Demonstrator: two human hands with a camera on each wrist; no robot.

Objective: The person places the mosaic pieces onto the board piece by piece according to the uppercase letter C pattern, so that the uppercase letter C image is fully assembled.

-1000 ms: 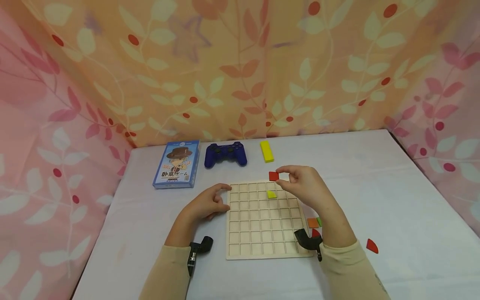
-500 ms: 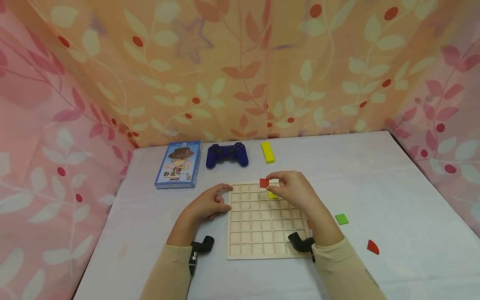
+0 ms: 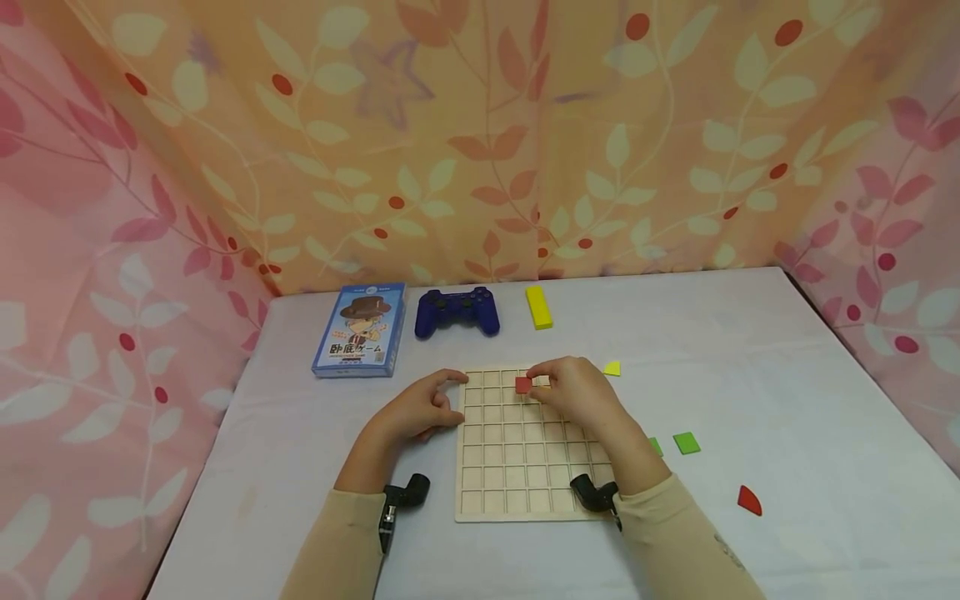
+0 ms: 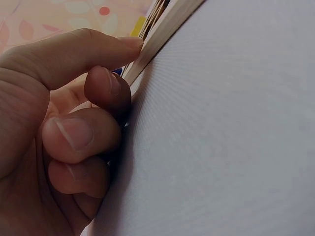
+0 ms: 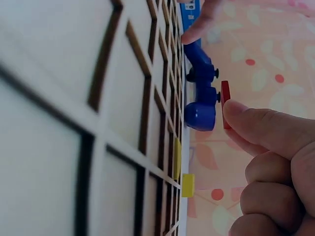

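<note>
In the head view my right hand [image 3: 581,390] pinches a small red square tile [image 3: 522,385] between thumb and index finger, over the upper part of a wooden grid board [image 3: 480,479]. The right wrist view shows the tile [image 5: 225,104] edge-on, raised off the board, with the other fingers curled. A yellow piece [image 5: 177,158] lies on the board, mostly covered by the right hand in the head view. My left hand [image 3: 416,408] is at the board's left edge, thumb and index finger touching it apart from each other; its remaining fingers [image 4: 81,135] are curled beside the edge.
Right of the board lie a yellow piece [image 3: 612,368], two green tiles [image 3: 686,442], one partly hidden by the right wrist, and a red quarter-round piece [image 3: 750,501]. Behind stand a blue box [image 3: 360,331], a blue game controller [image 3: 457,313] and a yellow block [image 3: 538,307].
My right hand has carried the red tile leftward and down over the board, past the yellow piece. Loose pieces at the right have come into view. The left hand stays put.
</note>
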